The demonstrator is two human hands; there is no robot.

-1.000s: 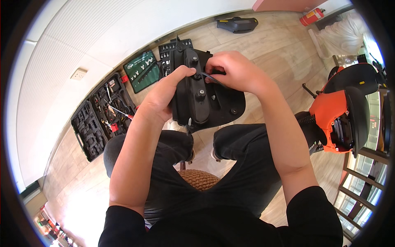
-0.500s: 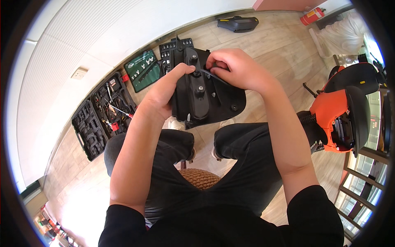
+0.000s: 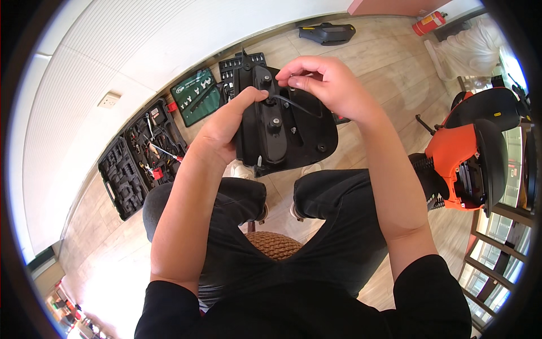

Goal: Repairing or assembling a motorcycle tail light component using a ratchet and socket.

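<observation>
I hold a black plastic panel [image 3: 305, 135] above my knees. It has a raised bar with two metal-topped posts and a black cable [image 3: 305, 106] curving across it. My left hand [image 3: 226, 124] is closed round the panel's left side, thumb resting on the bar beside the cable's inner end. My right hand [image 3: 330, 87] is at the panel's upper right, above the cable, with fingers curled and thumb close to the index finger; I cannot make out what, if anything, is between them.
At the left lie an open toolbox [image 3: 127, 175], a green wrench roll [image 3: 186, 107] and a socket case [image 3: 254, 58] by the wall. A dark plastic piece [image 3: 327, 35] and fire extinguisher [image 3: 428, 22] are at the back. An orange-and-black vehicle [image 3: 451, 152] stands at my right.
My right hand has moved up, away from the cable it was over, uncovering more of it. My left hand keeps its grip; the panel has shifted slightly.
</observation>
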